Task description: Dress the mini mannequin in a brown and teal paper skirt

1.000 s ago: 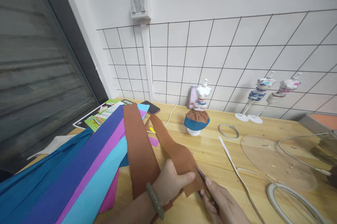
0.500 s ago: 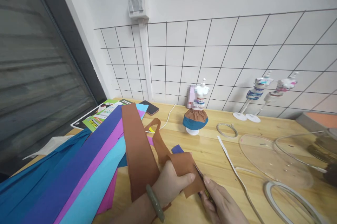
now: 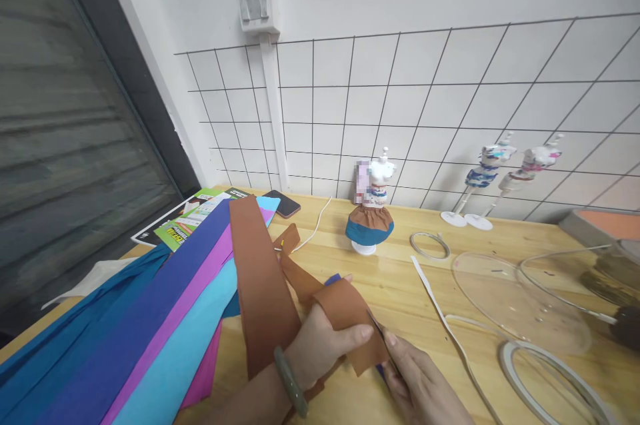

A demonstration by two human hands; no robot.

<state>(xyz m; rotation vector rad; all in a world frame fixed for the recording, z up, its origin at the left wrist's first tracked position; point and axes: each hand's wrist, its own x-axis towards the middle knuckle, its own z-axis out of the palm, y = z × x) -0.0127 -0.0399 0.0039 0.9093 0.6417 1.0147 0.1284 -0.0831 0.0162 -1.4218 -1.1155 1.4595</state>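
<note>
My left hand (image 3: pixel 320 342), a green bangle at its wrist, pinches a piece of brown fabric (image 3: pixel 345 302) between thumb and fingers. Its narrow tail runs back across the table. In my right hand (image 3: pixel 423 378) is a pair of scissors (image 3: pixel 379 328), their blades at the fabric's right edge and the handles mostly hidden by my fingers. A scrap of blue cloth (image 3: pixel 333 279) shows behind the held piece. Left of my hands lies a wide brown strip (image 3: pixel 263 278) over purple, magenta and light blue cloth (image 3: pixel 200 325).
A small dress form with a brown-and-blue skirt (image 3: pixel 370 228) stands at the back; two more forms (image 3: pixel 483 175) are to its right. A phone (image 3: pixel 283 204) and leaflets (image 3: pixel 195 218) lie at back left. White tape (image 3: pixel 440 315), rolls (image 3: pixel 550 382) and a clear disc (image 3: pixel 520 298) occupy the right.
The held brown fabric has curved over more, and its narrow tail has dropped flatter onto the table. Both hands stay nearly in place, with the scissors still at the fabric's edge.
</note>
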